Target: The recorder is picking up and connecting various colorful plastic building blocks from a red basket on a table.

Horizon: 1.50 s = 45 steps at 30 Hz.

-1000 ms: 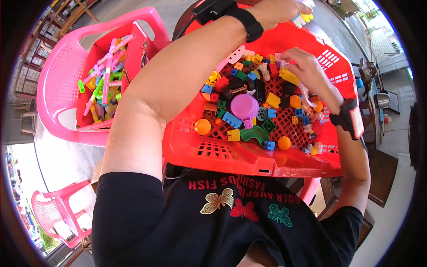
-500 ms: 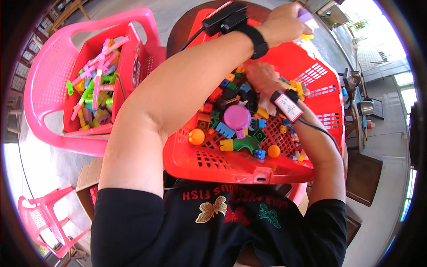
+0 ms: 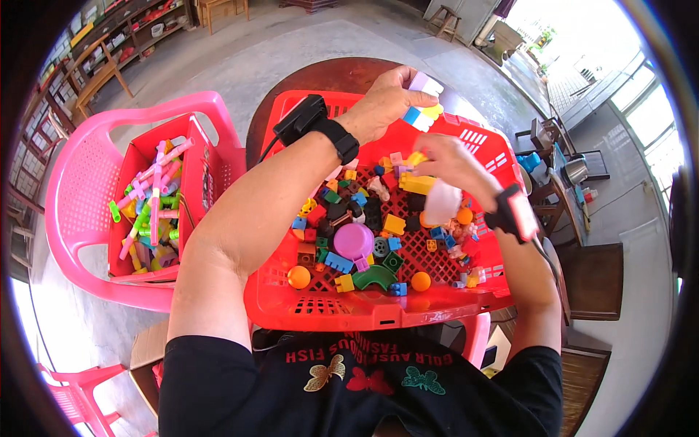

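A red plastic basket [image 3: 364,309] full of small coloured building bricks rests in front of me. My left hand [image 3: 386,102] is raised over its far rim and grips a stack of bricks [image 3: 422,102], pale purple, blue and yellow. A black wrist device [image 3: 313,124] is strapped to that arm. My right hand [image 3: 448,164] hovers over the basket's middle and holds a yellow brick [image 3: 415,182]; a white blurred piece [image 3: 442,202] hangs under it. Loose in the basket lie a purple round piece [image 3: 354,240], two orange balls [image 3: 298,277] and a green arch [image 3: 375,277].
To my left a pink plastic chair [image 3: 80,189] carries a second red basket [image 3: 196,167] with coloured tubes [image 3: 149,200]. A round brown table [image 3: 328,76] lies under the main basket. Dark wooden furniture [image 3: 590,277] stands at the right, another pink chair [image 3: 73,390] at lower left.
My left hand stayed raised over the far rim with its stack. My right hand rose from the bricks at the basket's right side toward the middle, now with a yellow brick.
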{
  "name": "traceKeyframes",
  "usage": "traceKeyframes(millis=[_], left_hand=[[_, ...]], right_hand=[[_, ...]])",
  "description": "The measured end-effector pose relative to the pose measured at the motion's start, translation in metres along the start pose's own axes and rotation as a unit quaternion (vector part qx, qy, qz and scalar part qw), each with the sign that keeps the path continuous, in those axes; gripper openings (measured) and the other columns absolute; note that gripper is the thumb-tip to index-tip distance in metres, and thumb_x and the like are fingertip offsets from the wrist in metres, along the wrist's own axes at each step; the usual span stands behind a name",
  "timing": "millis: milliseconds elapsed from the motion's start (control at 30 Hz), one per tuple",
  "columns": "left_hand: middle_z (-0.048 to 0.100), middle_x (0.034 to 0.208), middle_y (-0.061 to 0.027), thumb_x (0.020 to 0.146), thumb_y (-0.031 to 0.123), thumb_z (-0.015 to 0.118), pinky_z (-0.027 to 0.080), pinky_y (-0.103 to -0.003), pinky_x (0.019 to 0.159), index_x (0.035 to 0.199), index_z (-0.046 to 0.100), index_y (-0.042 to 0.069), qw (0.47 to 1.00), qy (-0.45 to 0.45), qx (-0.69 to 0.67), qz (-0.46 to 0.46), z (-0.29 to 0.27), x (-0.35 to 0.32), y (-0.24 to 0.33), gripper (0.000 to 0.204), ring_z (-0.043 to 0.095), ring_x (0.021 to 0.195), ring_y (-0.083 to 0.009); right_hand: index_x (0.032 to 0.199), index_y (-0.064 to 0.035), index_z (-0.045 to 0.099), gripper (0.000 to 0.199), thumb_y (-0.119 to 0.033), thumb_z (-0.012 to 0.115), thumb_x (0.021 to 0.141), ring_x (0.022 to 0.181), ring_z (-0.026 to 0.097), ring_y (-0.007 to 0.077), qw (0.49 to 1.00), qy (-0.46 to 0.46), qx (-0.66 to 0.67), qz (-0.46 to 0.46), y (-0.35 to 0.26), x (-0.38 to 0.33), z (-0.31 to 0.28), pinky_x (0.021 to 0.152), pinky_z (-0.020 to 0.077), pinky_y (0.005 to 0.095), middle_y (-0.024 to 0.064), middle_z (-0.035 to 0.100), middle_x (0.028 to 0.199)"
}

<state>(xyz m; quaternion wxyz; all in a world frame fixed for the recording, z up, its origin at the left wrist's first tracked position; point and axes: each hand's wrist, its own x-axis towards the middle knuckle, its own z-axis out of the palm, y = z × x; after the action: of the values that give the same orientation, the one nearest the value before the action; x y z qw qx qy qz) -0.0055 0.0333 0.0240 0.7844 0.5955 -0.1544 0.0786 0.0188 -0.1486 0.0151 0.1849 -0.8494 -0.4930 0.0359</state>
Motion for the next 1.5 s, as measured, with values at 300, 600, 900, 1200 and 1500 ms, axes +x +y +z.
traceKeyframes(millis=[300,600,900,1200,1500], left_hand=[[0.055,0.095,-0.0045,0.08,0.011,0.065,0.048,-0.026,0.074,0.105,0.045,0.005,0.984,-0.096,0.123,0.087,0.031,-0.003,-0.02,0.033,0.055,0.086,-0.0109],[0.052,0.098,-0.0049,0.082,0.018,0.065,0.045,-0.026,0.079,0.108,0.043,0.005,0.984,-0.072,0.159,0.043,0.042,-0.011,-0.018,0.036,0.051,0.091,-0.0113],[0.049,0.1,-0.0066,0.083,0.025,0.064,0.046,-0.027,0.079,0.11,0.039,0.004,0.971,-0.105,0.211,0.032,0.043,-0.014,-0.015,0.042,0.05,0.092,-0.0118],[0.05,0.101,-0.0139,0.077,0.012,0.068,0.047,-0.031,0.077,0.113,0.027,0.002,0.908,-0.143,0.394,0.019,0.05,-0.023,-0.019,0.055,0.054,0.093,-0.0187],[0.052,0.094,-0.0169,0.07,0.005,0.069,0.045,-0.035,0.077,0.111,0.03,0.0,0.923,-0.145,0.356,0.03,0.055,-0.024,-0.021,0.057,0.055,0.091,-0.0239]], right_hand=[[0.092,-0.0061,0.054,0.021,-0.007,0.067,0.075,0.06,0.047,0.0041,0.867,0.218,0.431,0.122,0.021,-0.03,-0.047,0.053,0.0368,0.0188,-0.0013,0.057,0.077],[0.089,-0.0032,0.059,0.016,-0.01,0.065,0.076,0.067,0.048,0.0057,0.9,0.167,0.393,0.092,0.017,-0.037,-0.053,0.061,0.0373,0.0196,-0.0025,0.054,0.075],[0.089,-0.0002,0.06,0.015,0.001,0.064,0.074,0.068,0.055,0.0065,0.905,0.163,0.389,0.045,0.018,-0.037,-0.046,0.061,0.0438,0.0202,0.0027,0.061,0.078],[0.086,0.0018,0.06,0.018,0.0,0.065,0.069,0.062,0.055,0.0078,0.932,0.098,0.343,0.069,0.02,-0.038,-0.043,0.054,0.0439,0.022,0.0036,0.061,0.073],[0.084,0.0019,0.059,0.017,-0.001,0.066,0.069,0.065,0.056,0.0087,0.946,0.072,0.31,0.062,0.024,-0.04,-0.046,0.058,0.0447,0.0228,0.0035,0.061,0.074]])
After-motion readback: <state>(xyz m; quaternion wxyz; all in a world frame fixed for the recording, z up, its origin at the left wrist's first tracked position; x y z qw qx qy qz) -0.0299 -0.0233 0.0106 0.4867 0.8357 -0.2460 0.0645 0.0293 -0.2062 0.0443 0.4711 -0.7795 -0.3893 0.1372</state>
